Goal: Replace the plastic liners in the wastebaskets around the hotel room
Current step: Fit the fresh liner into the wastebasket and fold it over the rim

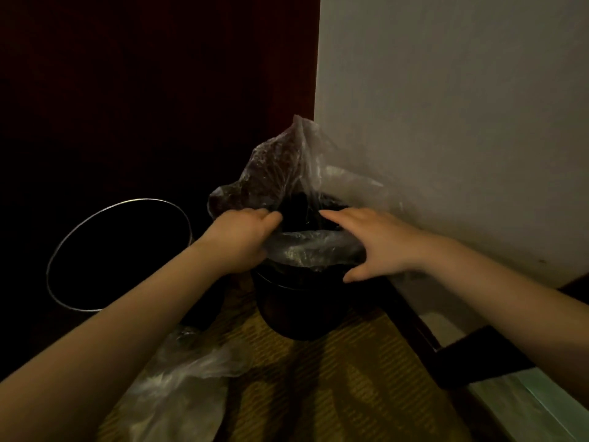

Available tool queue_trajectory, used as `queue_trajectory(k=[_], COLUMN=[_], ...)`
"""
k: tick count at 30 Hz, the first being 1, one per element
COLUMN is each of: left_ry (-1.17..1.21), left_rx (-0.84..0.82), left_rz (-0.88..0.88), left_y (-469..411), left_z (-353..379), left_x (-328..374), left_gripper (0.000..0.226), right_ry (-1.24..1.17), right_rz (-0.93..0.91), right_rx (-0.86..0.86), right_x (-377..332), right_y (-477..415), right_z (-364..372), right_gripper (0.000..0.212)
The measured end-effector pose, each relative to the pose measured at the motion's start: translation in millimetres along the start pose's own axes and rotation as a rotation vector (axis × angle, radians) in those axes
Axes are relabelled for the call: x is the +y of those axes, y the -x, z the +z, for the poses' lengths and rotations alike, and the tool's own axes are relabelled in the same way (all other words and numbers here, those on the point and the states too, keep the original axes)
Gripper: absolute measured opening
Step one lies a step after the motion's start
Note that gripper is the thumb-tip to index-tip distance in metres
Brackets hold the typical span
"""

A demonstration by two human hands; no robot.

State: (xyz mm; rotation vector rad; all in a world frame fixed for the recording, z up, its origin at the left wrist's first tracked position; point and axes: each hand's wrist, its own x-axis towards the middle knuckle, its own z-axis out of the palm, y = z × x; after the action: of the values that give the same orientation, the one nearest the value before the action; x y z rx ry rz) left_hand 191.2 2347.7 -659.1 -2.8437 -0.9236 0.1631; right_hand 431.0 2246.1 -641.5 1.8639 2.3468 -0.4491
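The dark wastebasket (296,311) stood on the patterned carpet (334,378), close against the pale wall (446,122) on its right, and both hands were at its mouth. A clear plastic liner (287,167) sat in it. The liner's far side rose loose and crumpled above the far rim, while its near edge lay folded over the near rim in a pale band between the two hands. The left hand (242,237) was at the near-left part of the rim, its fingers curled over the edge and gripping the liner there, with the plastic billowing up just beyond its knuckles. The right hand (379,244) lay on the near-right part of the rim with straight, spread fingers. Its fingertips reached toward the basket's opening and its thumb pointed down the outer wall, flat on the folded plastic rather than clutching it. To the left of the dark wastebasket, well apart from the hands, stood a second wastebasket (121,256) with a bright metal rim. On the carpet in front of the dark wastebasket, under the left forearm, lay a crumpled clear bag (185,371).
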Motion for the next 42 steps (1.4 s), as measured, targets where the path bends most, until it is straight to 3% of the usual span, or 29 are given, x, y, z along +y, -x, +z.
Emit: queue_trajectory(k=[2,4,8,11,13,15,17,20,22,24,26,28,31,34,37,42], left_ry=[0.122,0.191,0.356,0.449,0.485,0.367,0.102,-0.165,-0.151,-0.017,0.13,0.108,0.072,0.094,0.076,0.006], left_rx=[0.169,0.358,0.505,0.337,0.111,-0.049,-0.038,0.136,0.119,0.068,0.116,0.29,0.476,0.491,0.476,0.207], left_rz=[0.108,0.16,0.033,-0.018,-0.033,-0.054,-0.092,-0.184,-0.239,-0.174,-0.082,0.015,0.162,0.271,0.325,0.239], left_y=[-1.2,-1.1,-1.1,0.0,-0.4,-3.1,-4.5,-1.7,1.4,3.3,3.9,4.6,11.1,31.9,55.2,69.8], left_z=[4.4,3.9,-6.2,-12.2,-10.3,-2.6,6.0,10.8,8.6,8.6,6.3,4.6,8.7,21.8,45.8,85.3], left_x=[5.6,7.5,3.5,0.4,7.2,15.0,10.6,-12.5,-17.4,-8.8,7.6,20.9,27.7,35.2,42.1,45.2], left_gripper=[0.048,0.033,0.042,0.043,0.037,0.026,0.015,0.018,0.026,0.042,0.056,0.044,0.011,0.007,0.011,0.018], right_ry=[0.046,0.081,0.146,0.169,0.095,0.077,0.072,0.147,0.188,0.2,0.203,0.199,0.185,0.172,0.223,0.287], right_rz=[-0.046,-0.068,0.104,0.15,0.156,0.142,0.105,0.077,0.044,0.003,-0.046,-0.125,-0.289,-0.405,-0.49,-0.435], right_rx=[0.073,0.177,0.442,0.743,0.839,0.887,0.89,0.831,0.806,0.8,0.819,0.827,0.766,0.694,0.651,0.422], right_x=[-10.0,-19.5,-34.6,-27.9,-19.3,-13.1,-9.6,-4.1,-0.8,1.0,-0.5,-2.5,-4.0,-6.5,-9.0,-6.1], right_y=[0.5,1.3,-7.5,-18.8,-22.9,-25.1,-24.5,-20.4,-16.5,-13.9,-12.5,-11.5,-8.0,3.2,16.7,24.5], right_z=[3.3,6.5,17.7,25.8,23.9,21.5,21.3,28.2,32.2,35.1,36.1,37.8,44.6,54.9,77.0,116.0], right_gripper=[0.111,0.11,0.095,0.054,0.031,0.021,0.019,0.021,0.022,0.024,0.018,0.006,0.009,0.006,0.017,0.026])
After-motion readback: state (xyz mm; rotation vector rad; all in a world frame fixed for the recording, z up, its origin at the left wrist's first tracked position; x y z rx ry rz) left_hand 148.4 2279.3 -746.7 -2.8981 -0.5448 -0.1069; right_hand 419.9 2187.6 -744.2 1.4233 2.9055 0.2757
